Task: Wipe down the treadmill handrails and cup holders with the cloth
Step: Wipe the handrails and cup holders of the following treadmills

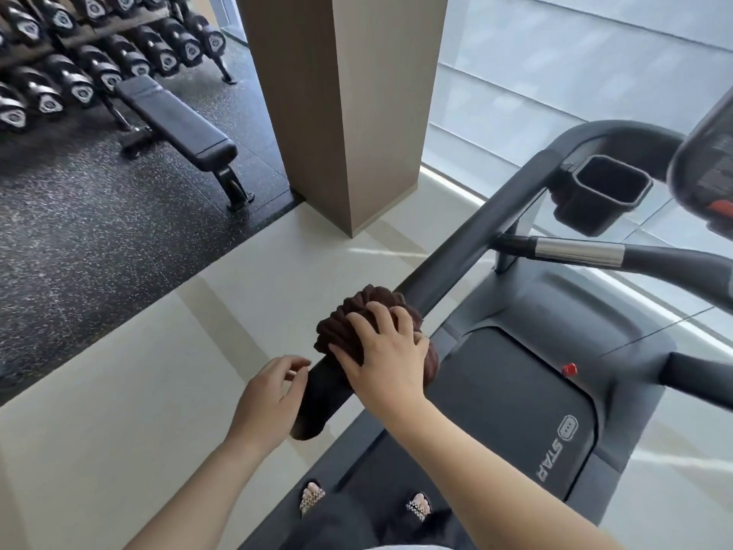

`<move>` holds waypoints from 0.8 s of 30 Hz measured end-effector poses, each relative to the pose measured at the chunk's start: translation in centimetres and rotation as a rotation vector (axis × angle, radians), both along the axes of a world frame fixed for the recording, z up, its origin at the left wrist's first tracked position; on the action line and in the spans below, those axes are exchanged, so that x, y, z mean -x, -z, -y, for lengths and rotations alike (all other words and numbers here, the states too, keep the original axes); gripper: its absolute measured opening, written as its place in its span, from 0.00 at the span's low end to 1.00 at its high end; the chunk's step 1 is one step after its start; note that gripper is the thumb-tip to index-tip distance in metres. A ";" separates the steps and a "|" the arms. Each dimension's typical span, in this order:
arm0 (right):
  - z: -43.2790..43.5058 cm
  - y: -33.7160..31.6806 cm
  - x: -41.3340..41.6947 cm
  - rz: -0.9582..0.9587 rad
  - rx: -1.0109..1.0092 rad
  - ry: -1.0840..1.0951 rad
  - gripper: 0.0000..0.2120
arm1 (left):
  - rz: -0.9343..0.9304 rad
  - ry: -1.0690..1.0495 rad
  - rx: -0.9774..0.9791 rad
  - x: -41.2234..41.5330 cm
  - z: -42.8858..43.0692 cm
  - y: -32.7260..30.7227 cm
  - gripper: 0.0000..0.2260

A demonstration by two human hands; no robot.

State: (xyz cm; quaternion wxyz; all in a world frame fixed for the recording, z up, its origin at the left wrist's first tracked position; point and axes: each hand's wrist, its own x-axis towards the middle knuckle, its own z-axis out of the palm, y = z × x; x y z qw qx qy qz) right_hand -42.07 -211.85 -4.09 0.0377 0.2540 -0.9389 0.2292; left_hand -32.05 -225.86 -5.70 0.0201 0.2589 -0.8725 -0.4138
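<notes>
A dark brown cloth (349, 319) is bunched over the treadmill's left handrail (468, 236), near the rail's near end. My right hand (382, 351) lies on top of the cloth, fingers spread and pressing it onto the rail. My left hand (269, 394) hovers just left of the rail's end (317, 406), fingers loosely curled, holding nothing. A square black cup holder (603, 192) hangs further up the rail by the console (710, 160). The right handrail (698, 381) shows at the right edge.
A silver-and-black crossbar (579, 250) spans below the cup holder. A red safety key (569, 369) sits on the motor cover. A beige pillar (349, 113) stands left of the treadmill. A black bench (178, 125) and dumbbell rack (79, 61) are at far left.
</notes>
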 end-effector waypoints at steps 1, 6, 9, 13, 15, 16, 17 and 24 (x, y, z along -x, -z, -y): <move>0.1 0.2 -0.6 -0.027 -0.003 0.007 0.19 | -0.005 0.018 0.022 0.0 0.6 -0.1 0.07; 1.5 0.2 0.4 -0.049 -0.028 0.101 0.19 | 0.006 0.140 0.055 0.9 3.5 -1.1 0.08; 2.4 -0.4 2.7 -0.013 -0.064 0.209 0.19 | -0.008 0.242 0.054 2.0 4.5 -1.6 0.08; 2.8 -0.8 3.4 0.032 -0.121 0.285 0.20 | -0.041 0.376 0.044 4.2 4.4 -1.6 0.08; 2.3 -0.3 2.1 0.048 -0.092 0.294 0.20 | -0.040 0.421 0.022 4.9 3.9 -1.5 0.09; 1.8 -0.1 1.7 0.062 -0.061 0.297 0.21 | -0.043 0.435 0.007 5.2 3.5 -1.4 0.09; 1.4 0.2 1.5 0.076 -0.029 0.297 0.21 | -0.045 0.452 -0.002 5.4 3.2 -1.3 0.09; -0.3 -0.2 5.5 0.123 0.072 0.335 0.20 | -0.053 0.504 0.018 8.4 1.7 -0.8 0.12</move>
